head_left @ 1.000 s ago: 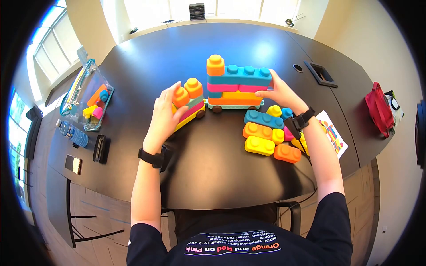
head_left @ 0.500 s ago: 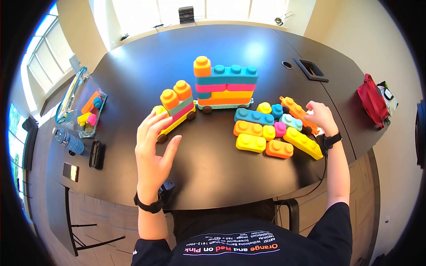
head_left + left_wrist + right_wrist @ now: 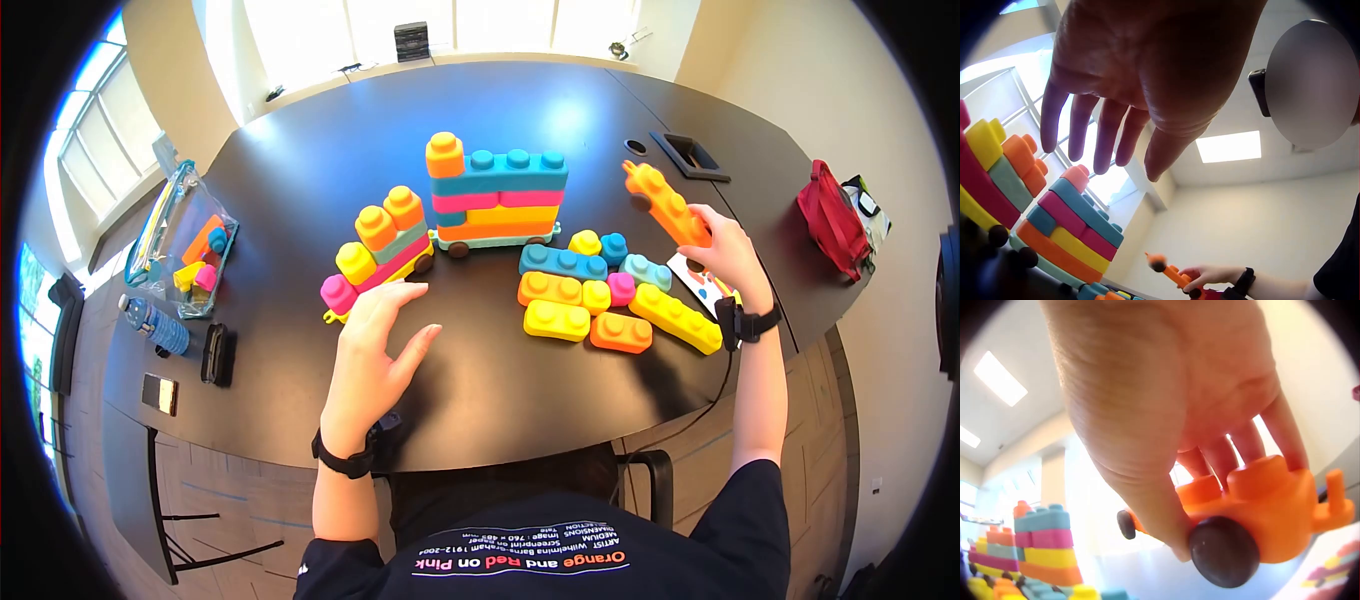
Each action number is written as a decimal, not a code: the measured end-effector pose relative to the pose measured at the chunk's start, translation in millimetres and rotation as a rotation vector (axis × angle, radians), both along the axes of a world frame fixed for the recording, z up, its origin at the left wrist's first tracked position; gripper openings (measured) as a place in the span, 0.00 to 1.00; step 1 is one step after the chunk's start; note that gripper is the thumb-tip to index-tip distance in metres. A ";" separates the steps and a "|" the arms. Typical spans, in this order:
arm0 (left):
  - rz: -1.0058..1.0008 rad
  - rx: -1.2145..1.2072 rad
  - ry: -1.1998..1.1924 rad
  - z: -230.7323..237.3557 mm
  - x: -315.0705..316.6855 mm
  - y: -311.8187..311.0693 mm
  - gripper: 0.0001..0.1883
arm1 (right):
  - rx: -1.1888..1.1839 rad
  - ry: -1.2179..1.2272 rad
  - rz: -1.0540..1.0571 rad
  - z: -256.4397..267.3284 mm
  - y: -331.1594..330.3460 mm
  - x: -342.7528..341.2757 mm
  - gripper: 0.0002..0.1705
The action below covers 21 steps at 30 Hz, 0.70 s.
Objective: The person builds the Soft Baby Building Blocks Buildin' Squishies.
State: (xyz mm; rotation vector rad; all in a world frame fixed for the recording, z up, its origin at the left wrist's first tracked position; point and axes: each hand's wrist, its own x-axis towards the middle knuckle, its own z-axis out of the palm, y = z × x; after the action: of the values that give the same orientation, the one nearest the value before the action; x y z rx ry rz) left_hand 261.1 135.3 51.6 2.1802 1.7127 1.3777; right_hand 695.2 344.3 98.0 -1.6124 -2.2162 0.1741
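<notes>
My right hand (image 3: pixel 735 262) grips an orange wheeled toy wagon base (image 3: pixel 660 203) by its near end, over the right side of the table. In the right wrist view the thumb lies along the side of the wagon base (image 3: pixel 1279 500), beside a dark wheel, with the fingers on the far side. My left hand (image 3: pixel 372 350) is held with fingers extended and holds nothing. Just beyond it stands a yellow-based wagon (image 3: pixel 405 268) stacked with pink, yellow, orange and grey-green blocks. Hitched end to end with it is a taller block-stacked wagon (image 3: pixel 500 225) on a pale green base.
Loose blocks, among them a long yellow block (image 3: pixel 675 320), lie in a group before my right hand. A printed picture sheet (image 3: pixel 693 280) is partly under that hand. To the left are a clear bag (image 3: pixel 185 235), water bottle (image 3: pixel 155 325), black case (image 3: pixel 217 353) and phone (image 3: pixel 159 394).
My right hand has left the taller wagon, taken hold of the orange wagon base and carried it forward. My left hand has let go of the yellow-based wagon and drawn back.
</notes>
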 end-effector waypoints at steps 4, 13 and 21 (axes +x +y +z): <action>-0.091 -0.164 -0.041 -0.6 9.3 -1.2 0.33 | -0.024 0.157 0.383 8.2 -55.5 -53.7 0.38; -0.264 -0.384 0.093 -17.7 17.6 -11.4 0.43 | -0.040 -0.141 0.831 -57.4 -112.7 -134.5 0.34; -0.227 -0.492 0.260 -34.5 24.8 -13.5 0.32 | -0.090 -0.206 0.768 -79.4 -114.0 -139.0 0.34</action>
State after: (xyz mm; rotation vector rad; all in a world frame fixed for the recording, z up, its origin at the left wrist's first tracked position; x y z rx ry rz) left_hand 286.0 121.7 17.1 2.2307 1.5909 0.5629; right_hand 556.2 230.3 18.5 -0.7571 -2.9213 0.3269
